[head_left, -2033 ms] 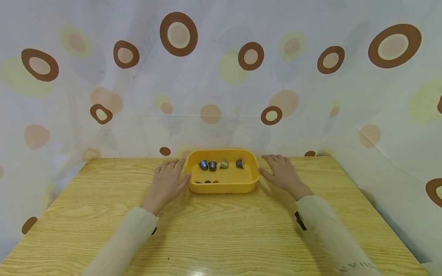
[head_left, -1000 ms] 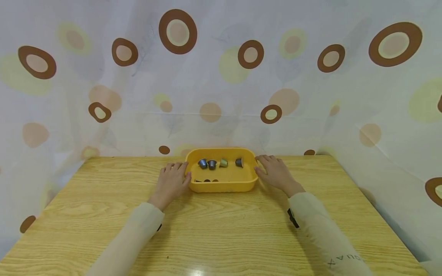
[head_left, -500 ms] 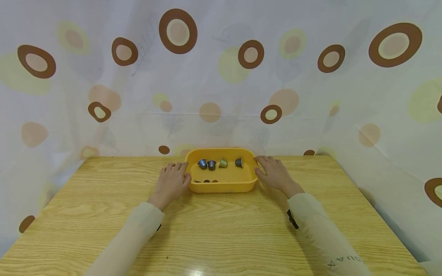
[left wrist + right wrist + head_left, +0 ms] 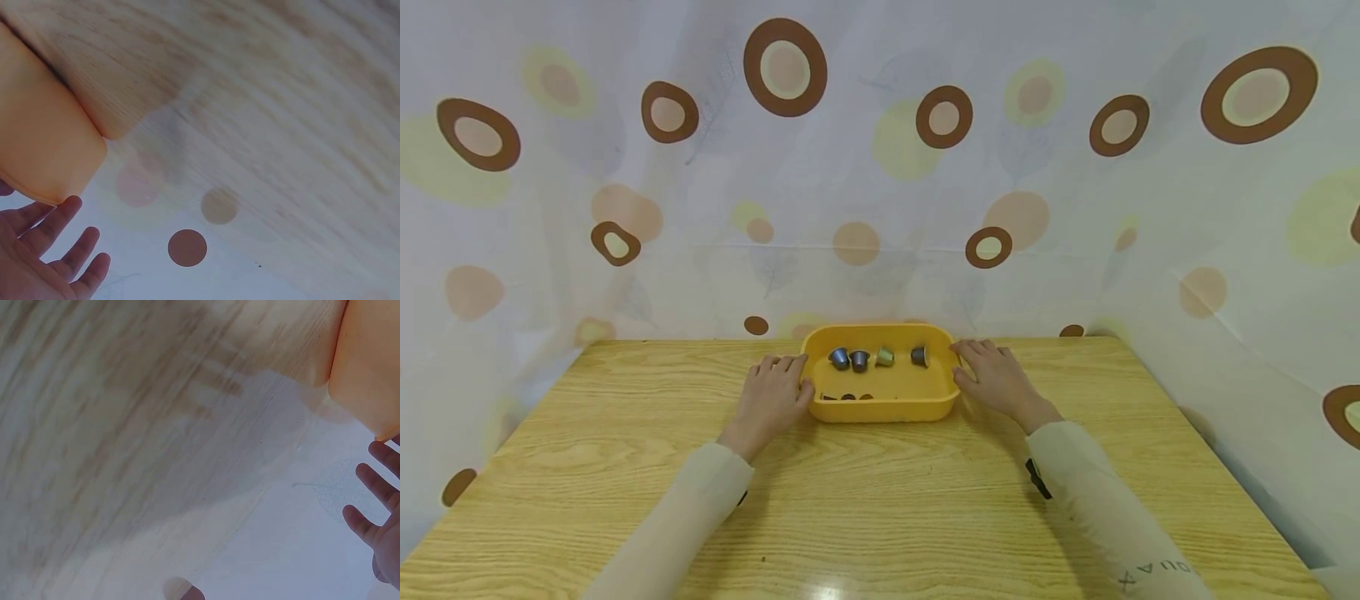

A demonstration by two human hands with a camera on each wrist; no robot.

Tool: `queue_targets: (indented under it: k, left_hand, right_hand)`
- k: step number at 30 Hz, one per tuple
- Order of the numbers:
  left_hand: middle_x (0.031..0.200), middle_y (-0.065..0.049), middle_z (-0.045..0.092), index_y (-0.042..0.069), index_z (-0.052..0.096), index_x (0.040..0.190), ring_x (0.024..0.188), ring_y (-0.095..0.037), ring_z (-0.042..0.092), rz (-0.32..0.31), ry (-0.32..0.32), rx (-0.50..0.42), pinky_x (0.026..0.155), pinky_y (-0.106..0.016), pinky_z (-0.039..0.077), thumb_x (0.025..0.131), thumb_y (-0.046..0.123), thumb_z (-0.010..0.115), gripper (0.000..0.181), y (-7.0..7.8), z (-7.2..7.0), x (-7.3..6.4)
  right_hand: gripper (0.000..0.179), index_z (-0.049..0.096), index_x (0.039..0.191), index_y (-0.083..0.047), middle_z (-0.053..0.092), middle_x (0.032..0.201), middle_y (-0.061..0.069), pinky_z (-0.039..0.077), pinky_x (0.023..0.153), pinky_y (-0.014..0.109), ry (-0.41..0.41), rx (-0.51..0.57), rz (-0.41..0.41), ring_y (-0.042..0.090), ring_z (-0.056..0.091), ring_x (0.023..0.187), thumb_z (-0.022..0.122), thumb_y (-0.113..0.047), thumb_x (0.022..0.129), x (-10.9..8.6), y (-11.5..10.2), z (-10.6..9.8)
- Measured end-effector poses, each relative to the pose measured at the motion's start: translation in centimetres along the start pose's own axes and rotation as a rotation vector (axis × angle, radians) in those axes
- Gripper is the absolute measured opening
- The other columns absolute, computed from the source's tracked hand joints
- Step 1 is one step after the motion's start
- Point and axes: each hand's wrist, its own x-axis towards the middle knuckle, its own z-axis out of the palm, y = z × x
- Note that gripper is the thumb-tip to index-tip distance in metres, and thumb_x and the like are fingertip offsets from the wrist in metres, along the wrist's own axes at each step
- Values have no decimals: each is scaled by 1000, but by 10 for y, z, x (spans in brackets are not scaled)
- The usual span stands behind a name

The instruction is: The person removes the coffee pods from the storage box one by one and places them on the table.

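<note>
Wooden table (image 4: 880, 500) | hands, left (image 4: 766, 402) and right (image 4: 1000, 379), loosely spread, touching ends of yellow tray (image 4: 883, 411) | near items (image 4: 848, 397) mostly hidden

Right hand (image 4: 389, 540) at orange container (image 4: 369, 369), apparently touching; wooden tabletop (image 4: 94, 425) blurred.

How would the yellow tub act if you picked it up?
The yellow tub would probably stay stiff, since its walls stand up without sagging. It might feel slippery, because it looks smooth. Its coffee capsules could slide if it tilts, as they lie loose.
</note>
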Motion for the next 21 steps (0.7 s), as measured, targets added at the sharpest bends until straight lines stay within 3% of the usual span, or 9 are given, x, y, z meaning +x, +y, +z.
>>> queue_targets:
  k: [21]
  left_hand:
    - [119, -12, 59, 6, 52, 127, 110, -33, 51, 26, 25, -14, 94, -49, 40, 91, 29, 41, 44, 0, -3, -17]
  right_hand:
    - [41, 52, 125, -7, 53, 128, 11, 34, 95, 58, 5, -42, -35, 33, 45, 118, 48, -30, 91, -15, -11, -5]
